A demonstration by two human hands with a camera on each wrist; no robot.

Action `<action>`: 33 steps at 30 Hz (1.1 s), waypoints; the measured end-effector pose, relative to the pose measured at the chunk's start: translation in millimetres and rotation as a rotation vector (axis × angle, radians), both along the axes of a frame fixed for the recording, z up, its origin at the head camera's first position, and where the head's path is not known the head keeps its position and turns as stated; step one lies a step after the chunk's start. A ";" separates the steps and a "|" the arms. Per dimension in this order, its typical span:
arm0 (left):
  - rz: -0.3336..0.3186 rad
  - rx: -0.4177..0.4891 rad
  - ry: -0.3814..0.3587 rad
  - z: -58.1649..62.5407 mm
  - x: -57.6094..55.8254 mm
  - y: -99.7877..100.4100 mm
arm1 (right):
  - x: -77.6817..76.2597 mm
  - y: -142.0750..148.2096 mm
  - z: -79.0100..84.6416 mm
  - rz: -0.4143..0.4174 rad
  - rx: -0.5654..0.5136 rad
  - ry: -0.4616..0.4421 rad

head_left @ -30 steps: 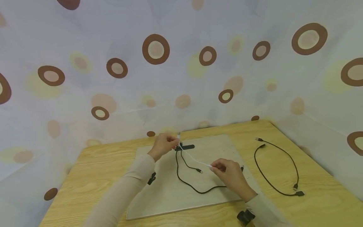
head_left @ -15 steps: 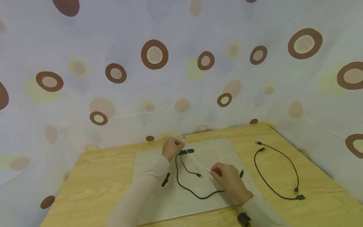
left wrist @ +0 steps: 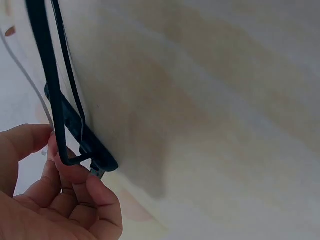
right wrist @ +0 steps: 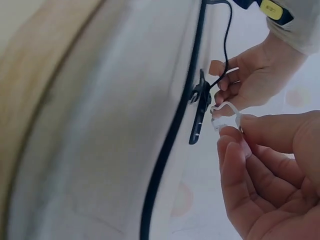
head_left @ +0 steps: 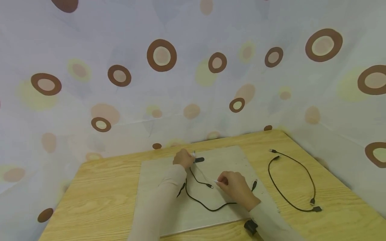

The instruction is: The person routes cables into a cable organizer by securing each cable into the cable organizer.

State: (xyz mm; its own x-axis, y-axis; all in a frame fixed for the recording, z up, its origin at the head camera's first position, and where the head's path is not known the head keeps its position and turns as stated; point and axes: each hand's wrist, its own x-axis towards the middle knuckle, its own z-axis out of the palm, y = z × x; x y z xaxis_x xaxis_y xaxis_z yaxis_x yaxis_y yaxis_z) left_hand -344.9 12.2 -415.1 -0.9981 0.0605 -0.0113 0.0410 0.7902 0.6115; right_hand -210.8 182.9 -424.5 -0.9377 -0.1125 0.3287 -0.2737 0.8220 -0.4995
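In the head view my left hand pinches a thin white cable near its upright plug. My right hand pinches the cable's other end over the pale board. Right by my left hand lies a black cable-holder strip with black cables attached. In the left wrist view the white cable runs up from thumb and forefinger, and other fingers are close against the strip's lower end. The right wrist view shows a white cable loop between both hands; the left plug is partly hidden.
The pale board lies on a wood-grain table. A black cable curves across the board, with a shorter branch plug. At right lie two loose black cables. Dotted cloth walls rise behind and beside.
My left hand has moved right and lowered toward the black strip with the white plug. My right hand shifted slightly left, still pinching its end. The white cable hangs slightly slacker.
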 end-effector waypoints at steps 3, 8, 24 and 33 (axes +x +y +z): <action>0.008 -0.037 -0.001 1.9 -0.1 2.7 | -1.7 -0.4 2.6 0.010 -0.007 0.013; 0.027 -0.050 0.009 -7.2 -7.8 2.3 | -4.8 -3.3 5.0 -0.005 -0.030 -0.018; 0.079 0.007 0.064 -11.1 -10.3 7.2 | -3.8 -7.2 6.5 0.003 -0.017 -0.003; 0.065 0.053 0.015 -4.0 -7.0 4.9 | -3.2 -6.5 5.7 0.012 -0.023 -0.006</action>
State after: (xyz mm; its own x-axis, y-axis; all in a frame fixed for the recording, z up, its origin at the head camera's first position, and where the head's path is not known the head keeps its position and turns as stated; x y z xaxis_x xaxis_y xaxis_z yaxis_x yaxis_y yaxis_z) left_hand -351.9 17.0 -419.1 -1.0000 -0.0043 0.0053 0.0002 0.7583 0.6519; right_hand -214.0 176.4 -418.8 -0.9382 -0.1163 0.3260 -0.2807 0.8067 -0.5200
